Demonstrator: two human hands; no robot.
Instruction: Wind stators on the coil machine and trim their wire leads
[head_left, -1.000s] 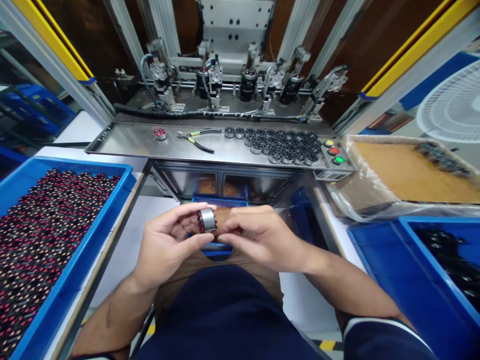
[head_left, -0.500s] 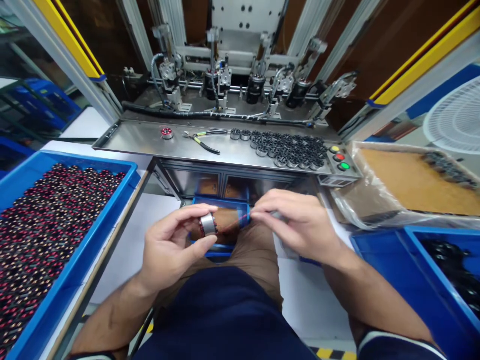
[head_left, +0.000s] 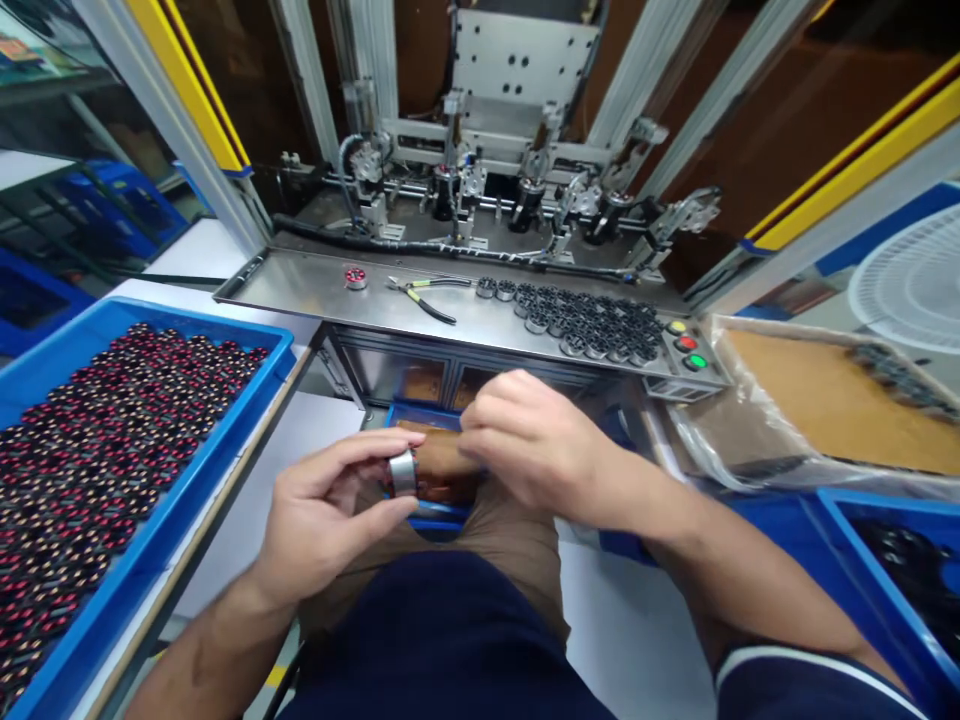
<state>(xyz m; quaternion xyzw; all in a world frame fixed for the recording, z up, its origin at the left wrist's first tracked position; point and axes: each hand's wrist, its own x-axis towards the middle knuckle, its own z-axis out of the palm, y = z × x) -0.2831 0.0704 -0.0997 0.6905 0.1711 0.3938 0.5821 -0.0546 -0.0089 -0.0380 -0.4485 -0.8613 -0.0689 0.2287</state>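
Pinching a motor stator (head_left: 403, 473), a short cylinder with shiny silver band and dark edges, the left hand (head_left: 322, 510) holds it above the lap (head_left: 521, 560). The right hand (head_left: 529, 450) curls; I cannot tell whether its grip pinches anything.

White fan (head_left: 911, 285) near yellow-trimmed metal frame (head_left: 862, 168)

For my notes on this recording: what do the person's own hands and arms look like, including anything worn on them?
The left hand and right hand are bare, with no gloves, rings or watch visible. Both forearms are uncovered where they show. The right arm has a dark navy sleeve with a white band near its edge; no left sleeve shows clearly.
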